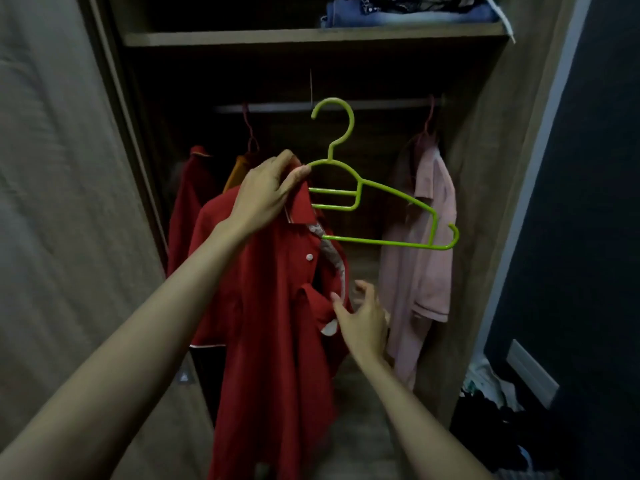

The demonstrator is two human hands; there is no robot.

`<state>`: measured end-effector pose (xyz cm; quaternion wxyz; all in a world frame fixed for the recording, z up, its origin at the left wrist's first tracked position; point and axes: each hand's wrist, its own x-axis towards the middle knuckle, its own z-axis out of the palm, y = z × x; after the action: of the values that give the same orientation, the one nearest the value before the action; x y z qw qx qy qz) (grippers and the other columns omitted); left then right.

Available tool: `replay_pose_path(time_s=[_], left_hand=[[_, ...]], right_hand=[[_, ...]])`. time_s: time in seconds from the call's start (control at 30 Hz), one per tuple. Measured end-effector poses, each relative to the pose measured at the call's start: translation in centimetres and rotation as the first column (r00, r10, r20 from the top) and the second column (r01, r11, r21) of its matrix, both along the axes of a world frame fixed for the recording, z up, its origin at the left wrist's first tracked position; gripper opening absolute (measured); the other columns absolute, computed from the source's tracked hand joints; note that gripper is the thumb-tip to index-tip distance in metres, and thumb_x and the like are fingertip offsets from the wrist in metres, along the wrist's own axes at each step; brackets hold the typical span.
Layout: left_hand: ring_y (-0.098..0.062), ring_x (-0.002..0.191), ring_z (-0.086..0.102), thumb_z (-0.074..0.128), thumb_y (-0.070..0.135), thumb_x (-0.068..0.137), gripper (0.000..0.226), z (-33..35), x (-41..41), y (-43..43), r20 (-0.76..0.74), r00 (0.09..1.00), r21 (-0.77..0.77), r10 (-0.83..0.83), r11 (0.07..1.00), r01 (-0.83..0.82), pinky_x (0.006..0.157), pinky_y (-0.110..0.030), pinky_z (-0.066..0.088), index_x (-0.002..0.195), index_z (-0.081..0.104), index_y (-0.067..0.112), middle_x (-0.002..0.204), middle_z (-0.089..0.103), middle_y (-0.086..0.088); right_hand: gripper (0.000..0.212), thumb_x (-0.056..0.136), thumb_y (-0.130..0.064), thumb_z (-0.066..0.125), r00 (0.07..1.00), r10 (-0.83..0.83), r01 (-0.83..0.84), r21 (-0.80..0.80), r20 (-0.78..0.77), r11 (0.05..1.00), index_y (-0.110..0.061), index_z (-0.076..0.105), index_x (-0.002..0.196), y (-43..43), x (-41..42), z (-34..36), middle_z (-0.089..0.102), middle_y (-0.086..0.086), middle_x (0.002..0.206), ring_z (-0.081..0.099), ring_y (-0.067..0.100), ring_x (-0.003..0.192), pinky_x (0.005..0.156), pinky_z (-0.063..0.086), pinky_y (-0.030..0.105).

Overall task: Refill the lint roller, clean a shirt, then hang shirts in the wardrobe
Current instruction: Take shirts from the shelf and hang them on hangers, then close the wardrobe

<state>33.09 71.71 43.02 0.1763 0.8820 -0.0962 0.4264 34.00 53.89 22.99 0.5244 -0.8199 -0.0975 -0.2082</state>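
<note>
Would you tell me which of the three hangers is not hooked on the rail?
The green hanger, gripped by the left hand together with the red shirt; the two pink hangers both hook over the rail.

A green hanger (360, 184) and the collar of a red shirt (277, 341) are gripped together by the left hand (266, 192), in front of the wardrobe rail (381, 105). One hanger arm is left bare. The shirt's front edge is touched by the spread right hand (363, 320). A pink shirt (422, 254) is hung at the right.
</note>
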Motion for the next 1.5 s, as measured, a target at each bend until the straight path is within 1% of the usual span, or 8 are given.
replay_pose_path(time_s=[0.27,0.37,0.53,0.7,0.93,1.03,1.2,1.5], left_hand=[[-0.018,0.093,0.061,0.06,0.039,0.093,0.027,-1.3,-3.9,5.9,-0.044,0.999,0.023,0.024,0.999,-0.023,0.082,-0.028,0.043,0.109,0.061,0.018,0.1,0.065,-0.005],[-0.022,0.088,0.059,0.059,0.033,0.095,0.027,-1.6,-5.1,7.9,-0.046,0.997,0.096,0.065,0.994,-0.06,0.077,-0.031,0.042,0.114,0.061,0.015,0.095,0.061,-0.009],[-0.027,0.074,0.053,0.053,0.033,0.097,0.03,-1.2,-6.0,9.4,0.017,0.991,0.31,0.137,0.941,-0.135,0.066,-0.041,0.044,0.119,0.059,0.013,0.085,0.05,-0.012],[-0.033,0.066,0.052,0.04,0.038,0.094,0.038,-1.5,-5.9,8.8,0.07,0.968,0.556,0.24,0.796,-0.238,0.057,-0.041,0.041,0.112,0.061,0.011,0.08,0.049,-0.017],[-0.028,0.096,0.058,0.052,0.031,0.098,0.022,-1.9,-4.6,6.8,0.022,0.98,0.083,0.198,0.977,-0.199,0.081,-0.046,0.043,0.109,0.056,0.013,0.099,0.06,-0.008],[-0.022,0.098,0.06,0.054,0.029,0.098,0.017,-1.7,-4.7,6.5,0.02,0.996,-0.006,0.09,0.996,-0.09,0.087,-0.051,0.046,0.107,0.057,0.015,0.101,0.061,0.001],[-0.02,0.096,0.061,0.056,0.025,0.097,0.017,-1.6,-4.4,5.2,-0.003,0.999,0.002,-0.038,0.999,0.038,0.086,-0.035,0.045,0.106,0.061,0.011,0.099,0.061,0.002],[-0.017,0.105,0.059,0.055,0.031,0.097,0.028,-2.2,-3.5,3.1,-0.029,0.986,0.057,-0.163,0.985,0.164,0.093,-0.04,0.047,0.117,0.059,0.011,0.11,0.063,-0.004]], right_hand=[[0.01,0.089,-0.013,0.065,0.979,0.201,-0.183,0.242,-0.048,0.953,-0.012,0.059,0.081,-3.5,5.2,2.0,0.07,0.005,0.076,0.063,0.008,0.069,0.063,0.046,0.025],[0.016,0.09,-0.011,0.062,0.963,0.268,-0.271,0.14,0.035,0.953,-0.02,0.057,0.079,-4.8,6.5,4.0,0.064,-0.009,0.073,0.058,-0.004,0.068,0.059,0.042,0.008],[0.007,0.092,-0.009,0.058,0.942,0.281,-0.269,-0.087,0.181,0.959,-0.011,0.063,0.096,-6.2,8.0,7.1,0.066,0.003,0.082,0.06,0.016,0.074,0.066,0.045,0.028],[0.006,0.091,-0.012,0.059,0.917,0.235,-0.207,-0.119,0.323,0.971,-0.013,0.064,0.094,-6.7,7.8,9.7,0.066,-0.001,0.077,0.061,0.013,0.07,0.064,0.044,0.02],[0.021,0.093,-0.041,0.052,0.826,0.307,-0.323,-0.049,0.472,0.945,-0.028,0.065,0.104,-5.7,5.0,12.3,0.061,-0.006,0.104,0.056,0.004,0.102,0.089,0.042,0.016],[0.039,0.095,-0.047,0.045,0.851,0.331,-0.208,-0.318,0.407,0.925,-0.025,0.053,0.127,-5.7,5.6,13.4,0.054,-0.002,0.124,0.047,0.014,0.12,0.104,0.034,0.033],[0.035,0.098,-0.047,0.032,0.804,0.347,-0.071,-0.501,0.483,0.862,-0.017,0.045,0.085,-5.3,5.2,14.0,0.056,-0.004,0.07,0.062,0.028,0.073,0.063,0.03,0.03],[0.037,0.093,-0.048,0.046,0.812,0.253,-0.01,-0.421,0.525,0.907,-0.014,0.058,0.085,-9.5,3.6,15.5,0.068,0.011,0.078,0.065,0.035,0.079,0.061,0.045,0.04]])
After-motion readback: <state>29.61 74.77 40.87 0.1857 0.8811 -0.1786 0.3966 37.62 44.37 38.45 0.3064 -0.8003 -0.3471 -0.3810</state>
